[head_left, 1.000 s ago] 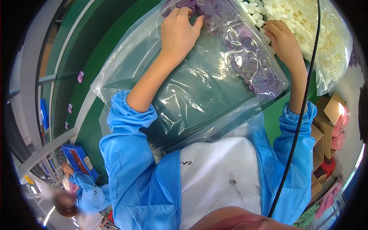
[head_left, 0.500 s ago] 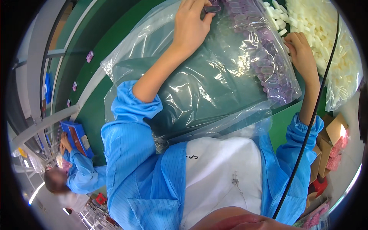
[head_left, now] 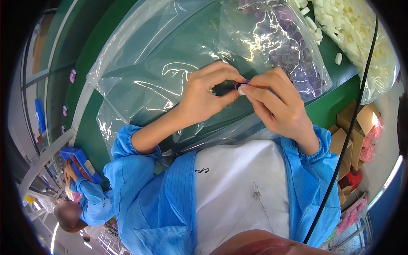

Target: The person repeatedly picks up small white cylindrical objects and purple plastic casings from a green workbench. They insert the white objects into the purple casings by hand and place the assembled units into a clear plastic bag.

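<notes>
In front of my chest both hands meet over a large clear plastic bag (head_left: 170, 91). My left hand (head_left: 206, 91) pinches a small purple oval plastic casing (head_left: 239, 83) between thumb and fingers. A small white block (head_left: 242, 90) is pinched in my right hand (head_left: 278, 100), up against the casing; whether it sits inside cannot be made out. Many similar purple casings (head_left: 293, 57) lie in the right part of the bag. Past them, at the upper right, another clear bag holds a heap of white blocks (head_left: 346, 25). One loose white block (head_left: 338, 58) lies on the green surface.
Small purple pieces (head_left: 72, 75) sit spaced along a strip at the left. Beyond, a co-worker in a blue sleeve (head_left: 91, 197) has hands at a blue tray (head_left: 83, 163). Open cardboard boxes (head_left: 350, 131) stand at the lower right. A black cable (head_left: 345, 140) crosses the right side.
My left hand has come down and nearer with the purple casing. My right hand has left the white blocks and moved left to it, a white block now in its fingers.
</notes>
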The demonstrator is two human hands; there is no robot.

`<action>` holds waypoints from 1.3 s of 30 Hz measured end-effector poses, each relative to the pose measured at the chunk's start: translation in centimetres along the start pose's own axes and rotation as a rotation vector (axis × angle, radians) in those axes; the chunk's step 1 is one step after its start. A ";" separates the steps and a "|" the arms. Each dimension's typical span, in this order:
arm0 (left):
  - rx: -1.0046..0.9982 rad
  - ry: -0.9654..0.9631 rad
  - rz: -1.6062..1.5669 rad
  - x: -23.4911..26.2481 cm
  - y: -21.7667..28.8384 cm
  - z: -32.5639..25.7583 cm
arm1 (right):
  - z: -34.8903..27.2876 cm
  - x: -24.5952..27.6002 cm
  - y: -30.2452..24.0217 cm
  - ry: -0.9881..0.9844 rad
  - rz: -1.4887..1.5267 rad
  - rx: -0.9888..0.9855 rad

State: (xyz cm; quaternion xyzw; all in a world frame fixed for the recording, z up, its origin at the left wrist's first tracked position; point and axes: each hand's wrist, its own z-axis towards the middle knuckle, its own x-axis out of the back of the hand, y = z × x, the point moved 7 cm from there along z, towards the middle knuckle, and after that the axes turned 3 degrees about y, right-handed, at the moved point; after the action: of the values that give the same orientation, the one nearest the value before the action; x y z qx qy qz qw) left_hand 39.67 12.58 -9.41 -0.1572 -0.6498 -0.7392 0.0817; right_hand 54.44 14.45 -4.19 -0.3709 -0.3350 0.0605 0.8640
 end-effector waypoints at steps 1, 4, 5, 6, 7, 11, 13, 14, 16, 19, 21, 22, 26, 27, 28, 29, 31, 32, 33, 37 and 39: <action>-0.015 0.017 0.002 -0.1 0.1 0.0 | -0.2 -0.1 0.1 -0.017 -0.014 -0.002; -0.048 0.056 0.002 -0.1 0.1 -0.1 | -0.4 -0.4 0.5 -0.020 -0.032 0.013; -0.059 0.066 0.002 -0.1 0.1 -0.1 | -0.4 -0.5 0.5 -0.012 -0.034 0.021; -0.062 0.068 -0.003 -0.1 0.0 -0.1 | -0.3 -0.6 0.5 0.004 -0.053 0.017; -0.067 0.066 -0.003 -0.1 0.0 -0.1 | -0.1 -0.8 0.4 0.025 -0.072 0.014; -0.077 0.083 0.012 -0.2 -0.1 -0.2 | 0.4 -0.9 0.5 -0.021 -0.057 -0.003; -0.080 0.091 0.014 -0.3 -0.1 -0.3 | 0.5 -0.7 0.6 -0.039 -0.041 -0.011; -0.082 0.094 0.014 -0.3 -0.2 -0.4 | 0.5 -0.7 0.7 -0.049 -0.034 -0.016; -0.098 0.108 0.023 -0.4 -0.2 -0.4 | 0.4 -0.6 0.8 -0.013 -0.048 0.006; -0.110 0.110 0.024 -0.4 -0.2 -0.4 | 0.0 -0.4 0.6 0.036 -0.117 0.037; -0.114 0.108 0.028 -0.3 -0.2 -0.4 | -0.3 -0.1 0.5 0.067 -0.171 0.040; -0.115 0.112 0.033 -0.4 -0.2 -0.4 | -0.5 0.1 0.6 0.080 -0.192 0.036; -0.125 0.117 0.041 -0.5 -0.2 -0.4 | -1.2 0.0 1.2 0.111 -0.119 -0.023; -0.125 0.114 0.032 -0.5 -0.2 -0.4 | -1.4 -0.1 1.4 0.118 -0.114 -0.038; -0.125 0.113 0.028 -0.5 -0.2 -0.3 | -1.5 -0.3 1.6 0.126 -0.106 -0.049; -0.125 0.112 0.024 -0.4 -0.2 -0.3 | -1.6 -0.4 1.8 0.134 -0.099 -0.060; -0.124 0.111 0.033 -0.3 -0.2 -0.3 | -1.4 -0.7 2.2 0.116 -0.046 -0.113; -0.123 0.111 0.037 -0.4 -0.1 -0.3 | -1.3 -0.8 2.4 0.106 -0.020 -0.140; -0.117 0.108 0.037 -0.4 -0.1 -0.3 | -1.4 -0.8 2.4 0.110 -0.019 -0.151; -0.118 0.107 0.046 -0.5 -0.3 -0.4 | -1.8 -1.0 1.9 0.151 -0.062 -0.132; -0.127 0.110 0.051 -0.5 -0.3 -0.3 | -1.8 -1.0 1.5 0.151 -0.117 -0.057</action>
State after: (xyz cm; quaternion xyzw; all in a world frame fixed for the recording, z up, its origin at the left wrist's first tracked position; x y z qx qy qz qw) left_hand 39.96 12.29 -9.85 -0.1377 -0.5918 -0.7842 0.1259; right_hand 55.02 14.09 -6.66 -0.3788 -0.2913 -0.0277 0.8780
